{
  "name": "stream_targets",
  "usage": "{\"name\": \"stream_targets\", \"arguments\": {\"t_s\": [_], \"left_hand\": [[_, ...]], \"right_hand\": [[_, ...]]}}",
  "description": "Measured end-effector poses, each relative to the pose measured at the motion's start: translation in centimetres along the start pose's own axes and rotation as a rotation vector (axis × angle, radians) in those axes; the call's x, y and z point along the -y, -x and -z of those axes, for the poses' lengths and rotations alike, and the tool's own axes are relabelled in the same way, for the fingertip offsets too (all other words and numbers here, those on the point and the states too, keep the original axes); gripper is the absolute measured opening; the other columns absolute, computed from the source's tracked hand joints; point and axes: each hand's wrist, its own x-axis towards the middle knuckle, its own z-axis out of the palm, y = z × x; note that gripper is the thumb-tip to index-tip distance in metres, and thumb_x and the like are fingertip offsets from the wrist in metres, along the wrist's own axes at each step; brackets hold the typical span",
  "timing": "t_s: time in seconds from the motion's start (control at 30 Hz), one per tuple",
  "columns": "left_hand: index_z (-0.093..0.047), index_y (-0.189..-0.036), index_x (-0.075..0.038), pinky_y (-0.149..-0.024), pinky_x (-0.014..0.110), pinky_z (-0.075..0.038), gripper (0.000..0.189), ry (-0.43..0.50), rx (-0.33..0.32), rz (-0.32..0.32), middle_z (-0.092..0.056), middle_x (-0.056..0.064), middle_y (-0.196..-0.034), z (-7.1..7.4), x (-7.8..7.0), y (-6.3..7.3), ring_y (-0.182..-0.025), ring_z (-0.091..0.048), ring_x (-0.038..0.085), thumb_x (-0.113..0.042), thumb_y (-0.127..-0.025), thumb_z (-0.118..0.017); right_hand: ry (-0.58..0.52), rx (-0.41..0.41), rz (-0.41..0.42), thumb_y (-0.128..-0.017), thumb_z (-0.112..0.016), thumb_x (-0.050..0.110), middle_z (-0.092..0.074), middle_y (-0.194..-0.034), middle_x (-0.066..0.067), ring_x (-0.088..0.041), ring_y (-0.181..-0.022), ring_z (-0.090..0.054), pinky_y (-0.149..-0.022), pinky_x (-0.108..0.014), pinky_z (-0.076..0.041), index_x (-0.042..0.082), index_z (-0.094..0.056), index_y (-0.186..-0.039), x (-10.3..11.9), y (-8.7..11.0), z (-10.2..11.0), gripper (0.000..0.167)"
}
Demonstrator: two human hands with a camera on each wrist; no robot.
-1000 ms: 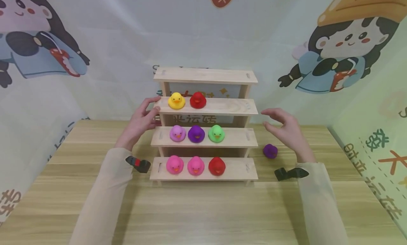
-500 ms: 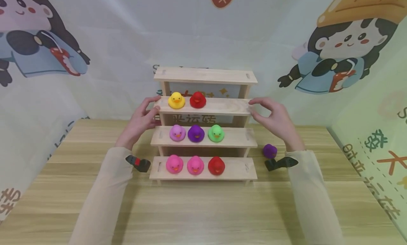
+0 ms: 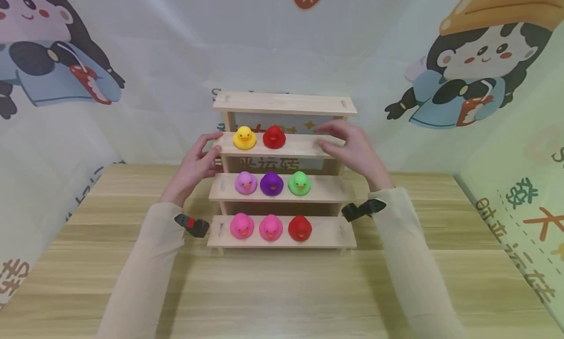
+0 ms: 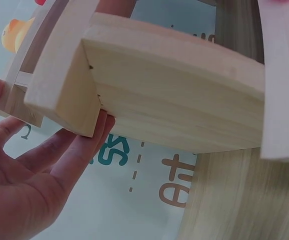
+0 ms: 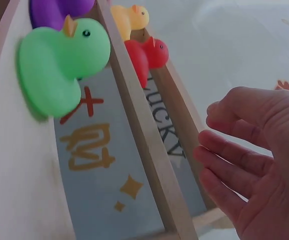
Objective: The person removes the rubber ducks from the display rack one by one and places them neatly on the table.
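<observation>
Rack (image 3: 284,103), pale wood, four stepped tiers, is stood on the desk (image 3: 282,290) before a printed backdrop (image 3: 176,40).

Left hand (image 3: 192,169): the left end of the second shelf (image 3: 304,145), counted from the top, is grasped. Thumb is laid at the front edge, forefinger toward the rear edge; the remaining fingers (image 4: 74,155) are seen in the left wrist view to be placed against the wood lower down.

Right hand (image 3: 354,150): released, fingers loosely bent, thumb and forefinger parted. It is held over the right part of the same shelf, to the right of the red duck and apart from it. Whether the wood is touched cannot be told.

Ducks, read left to right. Second shelf: yellow duck (image 3: 244,138), then the red duck (image 3: 274,137), placed side by side in the left half. Third shelf (image 3: 330,188): lilac duck (image 3: 246,183), purple duck (image 3: 271,184), green duck (image 3: 299,184). Bottom shelf (image 3: 327,232): two pink ducks (image 3: 242,226), then another red duck (image 3: 300,229). All eight are seated upright, with small gaps left between neighbours.

Both forearms are covered by pale sleeves (image 3: 141,265); a small dark camera (image 3: 191,225) is worn at each wrist. Cartoon figures (image 3: 478,75) are printed on the backdrop at left and right.
</observation>
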Motion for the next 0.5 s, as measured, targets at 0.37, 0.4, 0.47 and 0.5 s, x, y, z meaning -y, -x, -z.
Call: {"name": "stream_targets", "arguments": {"t_s": [0.37, 0.4, 0.47, 0.5], "left_hand": [[-0.031, -0.15, -0.023, -0.092, 0.045, -0.052, 0.05, -0.005, -0.015, 0.005, -0.046, 0.027, -0.137, -0.1, 0.5, -0.1, -0.099, -0.063, 0.037, -0.035, -0.103, -0.042], [-0.031, -0.15, -0.023, -0.093, 0.046, -0.051, 0.05, -0.008, -0.016, 0.005, -0.046, 0.027, -0.137, -0.1, 0.5, -0.2, -0.1, -0.063, 0.037, -0.035, -0.103, -0.042], [-0.031, -0.151, -0.023, -0.093, 0.047, -0.051, 0.05, -0.009, -0.018, 0.004, -0.045, 0.027, -0.137, -0.1, 0.4, -0.1, -0.1, -0.063, 0.038, -0.035, -0.103, -0.042], [-0.031, -0.151, -0.023, -0.093, 0.047, -0.051, 0.05, -0.006, -0.019, 0.002, -0.045, 0.027, -0.137, -0.1, 0.3, -0.1, -0.101, -0.062, 0.039, -0.034, -0.103, -0.042]], "right_hand": [[-0.072, 0.096, -0.041, -0.091, -0.065, 0.005, -0.061, -0.122, -0.02, -0.033, -0.118, -0.055, -0.103, -0.037, -0.043, -0.005, -0.061, -0.122, 1.3, -2.1, -1.6, 0.033], [-0.062, 0.102, -0.044, -0.091, -0.065, 0.006, -0.061, -0.123, -0.018, -0.031, -0.118, -0.055, -0.103, -0.036, -0.043, -0.004, -0.061, -0.122, 1.5, -2.2, -1.6, 0.033], [-0.047, 0.113, -0.047, -0.091, -0.064, 0.008, -0.061, -0.124, -0.016, -0.03, -0.118, -0.056, -0.102, -0.035, -0.044, -0.003, -0.061, -0.124, 1.7, -2.7, -1.9, 0.035], [-0.042, 0.118, -0.048, -0.091, -0.064, 0.008, -0.061, -0.125, -0.015, -0.028, -0.118, -0.056, -0.102, -0.034, -0.044, -0.002, -0.061, -0.125, 1.8, -2.9, -2.0, 0.035]]}}
